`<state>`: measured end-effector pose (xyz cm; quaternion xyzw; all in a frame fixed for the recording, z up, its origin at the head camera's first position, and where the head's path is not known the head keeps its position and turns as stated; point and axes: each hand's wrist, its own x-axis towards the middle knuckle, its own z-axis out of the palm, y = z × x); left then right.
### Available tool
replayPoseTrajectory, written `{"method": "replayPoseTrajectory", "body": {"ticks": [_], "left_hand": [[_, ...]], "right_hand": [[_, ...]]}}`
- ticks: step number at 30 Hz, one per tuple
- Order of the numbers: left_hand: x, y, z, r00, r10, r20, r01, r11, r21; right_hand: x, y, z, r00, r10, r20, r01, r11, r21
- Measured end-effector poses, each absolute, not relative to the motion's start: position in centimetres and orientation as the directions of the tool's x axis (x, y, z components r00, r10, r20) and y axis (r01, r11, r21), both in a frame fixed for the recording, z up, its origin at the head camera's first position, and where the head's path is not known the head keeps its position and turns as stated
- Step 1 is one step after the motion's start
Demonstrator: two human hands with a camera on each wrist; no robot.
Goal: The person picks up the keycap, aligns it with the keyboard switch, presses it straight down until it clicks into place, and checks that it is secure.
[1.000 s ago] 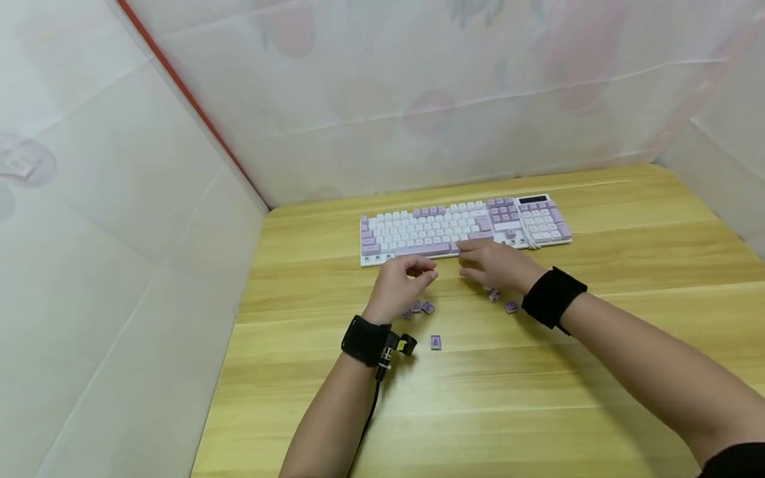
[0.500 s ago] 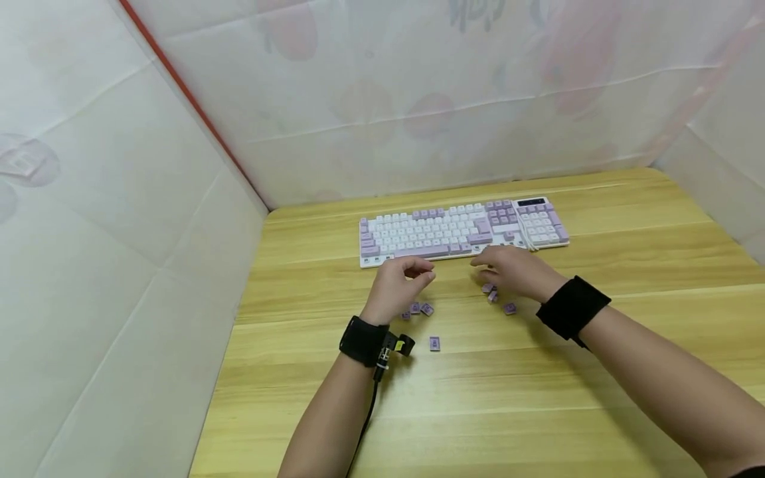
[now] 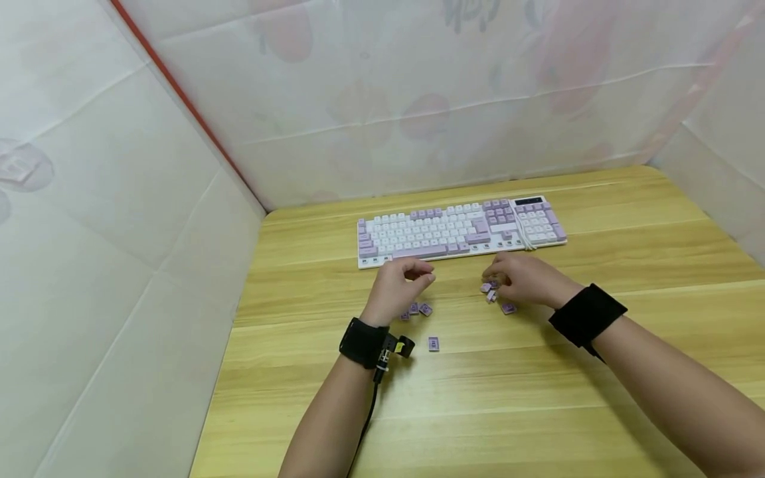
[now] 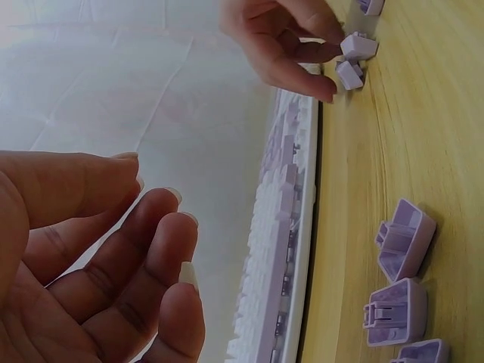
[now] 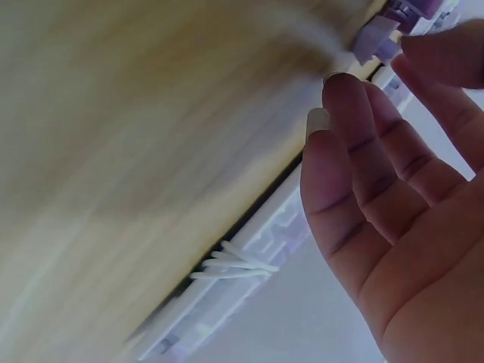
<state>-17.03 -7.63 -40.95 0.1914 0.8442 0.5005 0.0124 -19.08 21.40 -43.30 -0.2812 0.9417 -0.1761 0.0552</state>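
Observation:
A white and purple keyboard (image 3: 418, 234) lies on the table; bare switches show along its front row. My left hand (image 3: 396, 289) hovers in front of it, fingers loosely curled with nothing between them. Below that hand lie several loose purple keycaps (image 3: 414, 308), their hollow sides showing in the left wrist view. My right hand (image 3: 530, 279) is at another small group of purple keycaps (image 3: 491, 296), its thumb and index fingertips beside a keycap (image 5: 374, 38). The fingertips stand apart; whether they touch that keycap is unclear.
A lone keycap (image 3: 433, 344) lies nearer the front, and another keycap (image 3: 509, 309) sits under the right hand. A white cable (image 3: 522, 229) is wrapped round the keyboard's right part. Pale sheeting (image 3: 358, 133) walls the wooden table (image 3: 478, 398) at the back and sides.
My right hand has drawn back from the keyboard's front row, moving right and towards me to the keycap group. A purple keycap now shows on the front row where it was. The left hand stays put.

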Motion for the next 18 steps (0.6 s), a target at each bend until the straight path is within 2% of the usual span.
{"method": "replayPoseTrajectory", "body": {"ticks": [11,15,18], "left_hand": [[-16.83,-7.47,-40.81,-0.926,0.344,0.154,0.299,0.424,0.855],[-16.77,-7.37,-40.92,-0.927,0.349,0.138,0.289,0.428,0.856],[-16.72,-7.29,-40.98,-0.927,0.352,0.132,0.284,0.425,0.860]], "right_hand": [[-19.09,21.40,-44.03,-0.819,-0.573,0.046,-0.547,0.752,-0.367],[-19.14,21.51,-44.04,-0.842,-0.537,0.053,-0.515,0.771,-0.375],[-19.04,21.65,-43.83,-0.878,-0.477,0.044,-0.447,0.782,-0.435]]}}
